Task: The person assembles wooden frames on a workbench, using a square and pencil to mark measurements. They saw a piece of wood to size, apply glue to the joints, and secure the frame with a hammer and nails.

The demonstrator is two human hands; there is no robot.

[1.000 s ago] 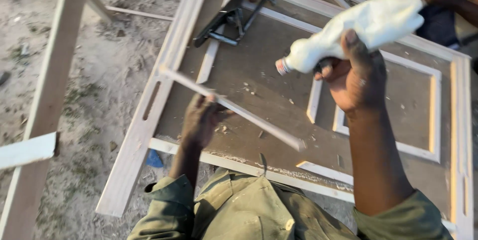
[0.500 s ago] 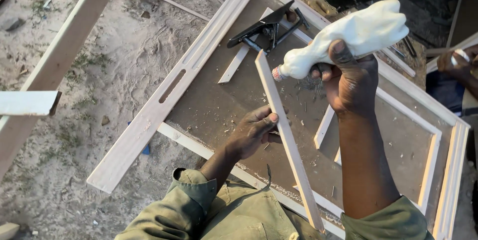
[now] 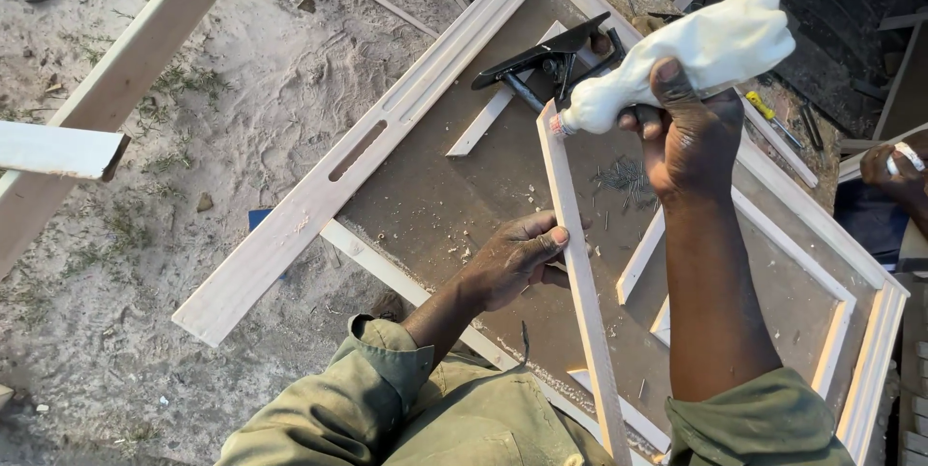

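My right hand (image 3: 691,132) grips a white squeeze bottle (image 3: 696,55), tilted so its nozzle touches the top end of a thin wooden strip (image 3: 580,273). My left hand (image 3: 517,258) holds that strip at its middle, fingers wrapped around its edge. The strip stands lengthwise over a brown panel (image 3: 454,205) set in a pale wooden door frame (image 3: 319,195) that lies flat. Olive sleeves cover both forearms near the bottom edge.
A black hand plane (image 3: 546,60) rests on the panel near the far rail. A small heap of nails (image 3: 623,176) lies by the strip. Sandy ground (image 3: 222,89) and loose timber (image 3: 116,84) lie to the left. Another person's hand (image 3: 894,171) shows at the right edge.
The strip has swung from lying across the panel to pointing away from me. My left hand moved up along it, and the bottle's nozzle came down onto its far end.
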